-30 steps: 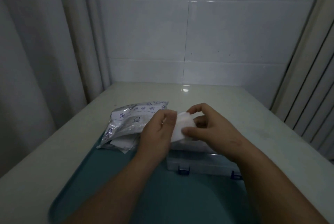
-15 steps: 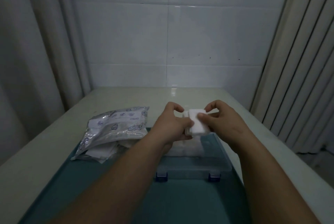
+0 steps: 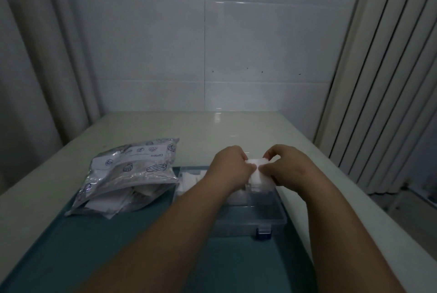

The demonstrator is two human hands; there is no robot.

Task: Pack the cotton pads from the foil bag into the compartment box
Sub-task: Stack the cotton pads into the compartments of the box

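Cotton pads (image 3: 259, 172), a small white stack, are sitting pinched between both hands above the clear compartment box (image 3: 272, 218), over its cells toward one o'clock. The left hand (image 3: 230, 166) is curling its fingers round the stack's nine o'clock edge and the right hand (image 3: 287, 167) is gripping the three o'clock edge, thumbs meeting near the middle. Neither hand is loose or empty. The pads are looking very light, soft and compressible. They will likely be fanning apart or shedding a sheet if squeezed at one corner only, so gripping across the whole thickness at two opposite edges, as both hands are doing, seems the sound hold. A gentle squeeze should be enough, since nothing here is brittle, though the top sheets may be snagging on a divider as the stack is going down into a cell. Other white pads (image 3: 189, 178) are already lying in a compartment toward ten o'clock of the box. The foil bag (image 3: 132, 169) is lying at nine o'clock of the box, just beside it, with more pads poking from its mouth at six o'clock. Bag and box are both resting on a teal tray (image 3: 106, 250).
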